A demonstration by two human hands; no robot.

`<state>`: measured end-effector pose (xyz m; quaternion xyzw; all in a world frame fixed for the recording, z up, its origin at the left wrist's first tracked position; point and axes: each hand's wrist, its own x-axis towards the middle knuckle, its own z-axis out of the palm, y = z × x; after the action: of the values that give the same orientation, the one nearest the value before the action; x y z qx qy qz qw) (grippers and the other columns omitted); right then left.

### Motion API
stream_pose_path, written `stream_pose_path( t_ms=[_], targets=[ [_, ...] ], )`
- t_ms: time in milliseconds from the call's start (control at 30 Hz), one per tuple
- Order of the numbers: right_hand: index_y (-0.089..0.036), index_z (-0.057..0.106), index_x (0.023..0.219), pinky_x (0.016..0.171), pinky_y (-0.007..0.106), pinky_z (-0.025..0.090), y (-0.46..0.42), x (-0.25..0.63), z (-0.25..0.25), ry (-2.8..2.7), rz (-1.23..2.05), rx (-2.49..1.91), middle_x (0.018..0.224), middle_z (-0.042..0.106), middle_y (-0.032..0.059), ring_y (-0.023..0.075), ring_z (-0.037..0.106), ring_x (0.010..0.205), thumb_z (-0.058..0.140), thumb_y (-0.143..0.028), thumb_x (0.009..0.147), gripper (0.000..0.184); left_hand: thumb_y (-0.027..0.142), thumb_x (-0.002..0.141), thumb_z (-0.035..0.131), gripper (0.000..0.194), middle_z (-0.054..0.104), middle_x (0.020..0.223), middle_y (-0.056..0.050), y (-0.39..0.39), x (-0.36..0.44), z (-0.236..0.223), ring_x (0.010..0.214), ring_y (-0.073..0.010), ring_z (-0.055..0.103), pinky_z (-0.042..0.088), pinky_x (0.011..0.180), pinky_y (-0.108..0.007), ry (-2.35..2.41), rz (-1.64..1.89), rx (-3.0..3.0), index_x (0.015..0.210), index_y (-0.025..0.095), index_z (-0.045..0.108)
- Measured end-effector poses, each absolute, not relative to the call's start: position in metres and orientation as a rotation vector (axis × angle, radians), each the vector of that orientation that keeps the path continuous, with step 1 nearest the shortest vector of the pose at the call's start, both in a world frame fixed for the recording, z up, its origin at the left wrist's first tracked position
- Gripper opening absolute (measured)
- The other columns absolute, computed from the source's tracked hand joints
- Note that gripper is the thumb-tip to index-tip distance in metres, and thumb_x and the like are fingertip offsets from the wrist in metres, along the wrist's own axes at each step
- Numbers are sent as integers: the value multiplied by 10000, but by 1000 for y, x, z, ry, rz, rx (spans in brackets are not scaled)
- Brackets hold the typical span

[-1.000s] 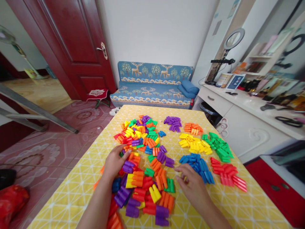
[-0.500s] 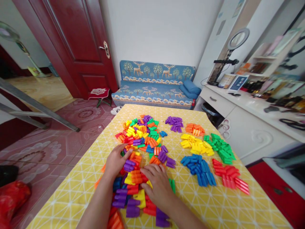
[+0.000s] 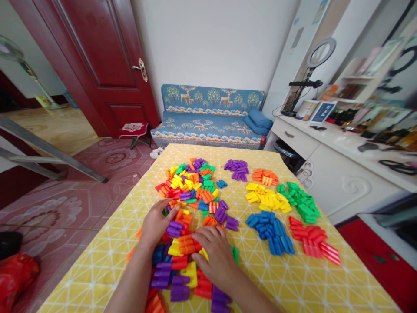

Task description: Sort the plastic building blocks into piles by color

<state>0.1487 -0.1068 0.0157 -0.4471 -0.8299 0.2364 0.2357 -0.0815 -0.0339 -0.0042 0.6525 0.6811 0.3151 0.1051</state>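
Observation:
A mixed heap of plastic bullet-shaped building pieces (image 3: 180,282) in purple, red, orange, yellow, blue and green lies before me. My left hand (image 3: 158,221) rests at the heap's left side, thumb and index finger apart, near a purple piece (image 3: 175,229); its other fingertips are partly hidden. My right hand (image 3: 213,252) lies over the right side of the heap with fingers spread. Its fingertips are beside an orange piece (image 3: 186,244), and I see nothing gripped. Farther off, more mixed pieces (image 3: 189,178) spread out from the heap.
Single-colour piles stand on the right of the yellow tablecloth (image 3: 260,282): purple (image 3: 236,168), orange (image 3: 265,176), yellow (image 3: 267,198), green (image 3: 299,201), blue (image 3: 272,232) and red (image 3: 312,239). Beyond are a blue sofa (image 3: 208,124) and a white dresser (image 3: 342,165).
The whole view has shifted slightly. Both hands stay nearly in the same place on the heap, and no piece has visibly been picked up or put down.

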Motion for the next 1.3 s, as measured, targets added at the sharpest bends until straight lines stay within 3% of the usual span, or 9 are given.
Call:
stream_pose_path(
  t_ms=[1300],
  targets=[
    [-297,556,1208,1088,400,192,-105,151,10,-2287,659,-1202,1228,598,-13,192,452,1169,630,-341,848,370,591,839,492,521,658,1195,-88,-35,-82,-5,1114,-246,600,454,969,-350,1996,950,1902,1129,189,650]
  ],
)
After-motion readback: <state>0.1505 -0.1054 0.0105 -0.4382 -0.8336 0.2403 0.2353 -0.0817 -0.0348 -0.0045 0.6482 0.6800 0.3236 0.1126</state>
